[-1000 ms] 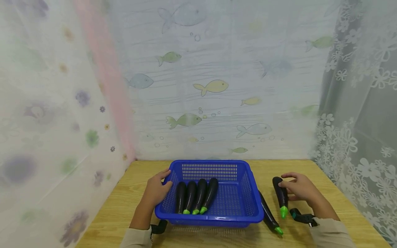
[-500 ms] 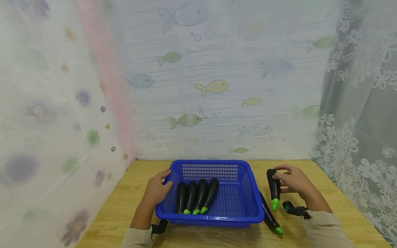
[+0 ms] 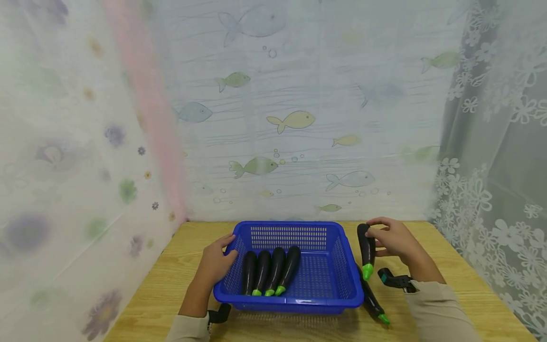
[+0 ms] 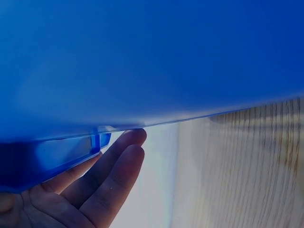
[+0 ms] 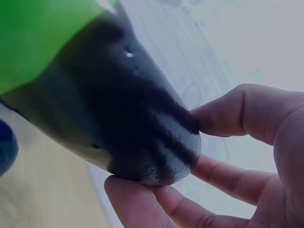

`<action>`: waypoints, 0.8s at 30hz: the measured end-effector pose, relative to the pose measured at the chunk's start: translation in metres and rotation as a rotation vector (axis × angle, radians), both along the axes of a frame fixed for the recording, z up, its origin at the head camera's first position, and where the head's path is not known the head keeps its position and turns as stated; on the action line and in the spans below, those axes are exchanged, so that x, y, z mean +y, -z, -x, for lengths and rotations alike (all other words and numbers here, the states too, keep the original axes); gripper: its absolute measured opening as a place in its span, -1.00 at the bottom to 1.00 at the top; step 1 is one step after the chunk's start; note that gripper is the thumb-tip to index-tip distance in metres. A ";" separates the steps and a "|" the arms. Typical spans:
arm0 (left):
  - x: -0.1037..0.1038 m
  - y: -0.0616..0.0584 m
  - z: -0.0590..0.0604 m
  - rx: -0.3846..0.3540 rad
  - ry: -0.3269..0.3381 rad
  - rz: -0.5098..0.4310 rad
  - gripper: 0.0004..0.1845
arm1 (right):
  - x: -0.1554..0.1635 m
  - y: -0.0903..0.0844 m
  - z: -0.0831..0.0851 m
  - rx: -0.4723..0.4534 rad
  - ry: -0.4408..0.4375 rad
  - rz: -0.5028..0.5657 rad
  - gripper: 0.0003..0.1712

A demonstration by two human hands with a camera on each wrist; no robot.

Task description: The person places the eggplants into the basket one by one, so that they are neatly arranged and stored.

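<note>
My right hand (image 3: 395,242) pinches a dark eggplant (image 3: 366,244) with a bright green stem end, just right of the blue plastic basket (image 3: 299,301). In the right wrist view, thumb and fingers grip the rounded end of this eggplant (image 5: 128,104), and its green end fills the upper left. My left hand (image 3: 215,261) holds the basket's left rim; the left wrist view shows its fingers (image 4: 114,190) against the blue plastic. Several eggplants (image 3: 278,268) lie side by side in the basket's left half, green ends toward me. Another eggplant (image 3: 372,299) rests on the table against the basket's right side.
The basket stands on a wood-grain table (image 3: 171,270). Behind the table hangs a pale curtain (image 3: 299,142) printed with fish. A flowered sheet (image 3: 85,190) covers the left side, and a sheer flowered curtain (image 3: 491,190) hangs at the right.
My right hand has carried the eggplant up and leftward, to the basket's right side. The left hand, the basket and the other eggplants have stayed in place.
</note>
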State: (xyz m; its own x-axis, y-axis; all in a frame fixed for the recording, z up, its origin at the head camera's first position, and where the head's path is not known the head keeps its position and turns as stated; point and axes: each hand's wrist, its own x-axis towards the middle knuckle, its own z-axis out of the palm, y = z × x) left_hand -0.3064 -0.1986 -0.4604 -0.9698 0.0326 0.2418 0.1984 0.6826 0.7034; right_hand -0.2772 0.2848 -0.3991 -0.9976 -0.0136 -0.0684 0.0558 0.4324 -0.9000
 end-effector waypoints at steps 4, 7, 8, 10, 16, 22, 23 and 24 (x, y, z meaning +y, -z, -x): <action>0.000 -0.001 0.000 0.000 0.002 0.000 -0.41 | -0.009 -0.006 0.002 0.013 0.005 0.000 -0.34; 0.000 -0.001 0.001 -0.001 0.006 0.007 -0.41 | -0.016 -0.010 0.003 0.019 0.009 0.005 -0.35; 0.000 0.000 0.001 -0.002 0.006 0.007 -0.41 | -0.019 -0.010 0.003 0.018 0.010 0.008 -0.35; 0.000 0.000 0.001 -0.004 0.006 0.009 -0.40 | -0.024 -0.012 0.005 0.017 0.011 0.013 -0.36; -0.001 -0.001 -0.001 -0.008 0.004 0.015 -0.40 | -0.040 -0.016 0.014 0.018 0.004 0.024 -0.37; 0.000 -0.002 -0.001 -0.010 0.007 0.013 -0.40 | -0.054 -0.017 0.019 0.013 -0.010 0.050 -0.39; 0.000 -0.002 -0.001 -0.010 0.007 0.011 -0.40 | -0.056 -0.017 0.020 0.014 -0.013 0.051 -0.39; 0.000 -0.002 -0.002 -0.010 0.007 0.009 -0.40 | -0.059 -0.016 0.020 0.015 -0.018 0.053 -0.38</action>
State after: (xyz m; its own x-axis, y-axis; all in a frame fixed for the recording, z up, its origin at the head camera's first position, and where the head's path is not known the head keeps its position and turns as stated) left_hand -0.3049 -0.1983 -0.4581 -0.9719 0.0419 0.2315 0.1961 0.6877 0.6990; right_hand -0.2975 0.2262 -0.3829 -0.9980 -0.0352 -0.0520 0.0344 0.3851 -0.9222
